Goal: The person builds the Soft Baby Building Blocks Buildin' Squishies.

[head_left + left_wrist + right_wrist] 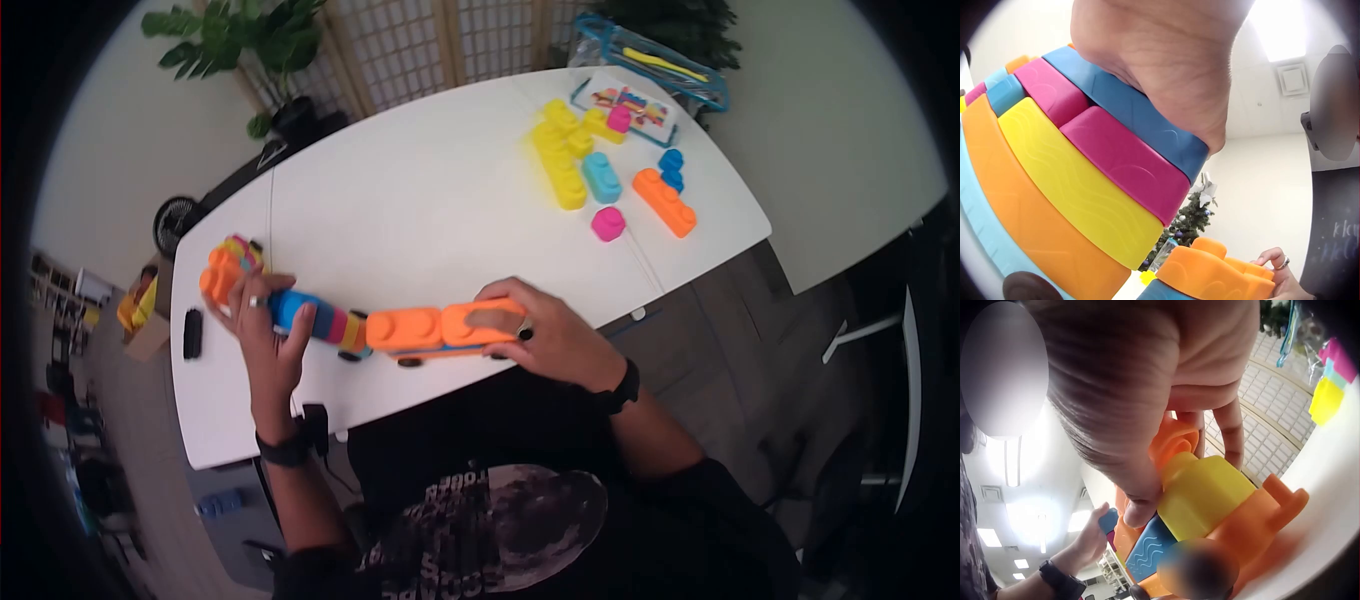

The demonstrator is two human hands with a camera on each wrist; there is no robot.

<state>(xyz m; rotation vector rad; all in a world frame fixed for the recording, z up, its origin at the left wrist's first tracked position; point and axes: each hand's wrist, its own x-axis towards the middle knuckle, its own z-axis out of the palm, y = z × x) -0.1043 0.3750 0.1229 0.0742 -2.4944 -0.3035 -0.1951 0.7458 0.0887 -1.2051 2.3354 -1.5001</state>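
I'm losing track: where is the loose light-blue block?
In the head view, the light-blue block lies at the right of the table, between a long yellow block and an orange block, near a pink block.

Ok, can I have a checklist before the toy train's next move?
1. Right hand holding the orange block: ok.
2. Left hand on the blue block: ok.
3. Train well away from the table's near edge: not ok, one end looks very close.
4. Long yellow block and pink block clear of the hands: ok, farther off on the table.
5. Train's cars hooked together: cannot tell, the join isn't clear.
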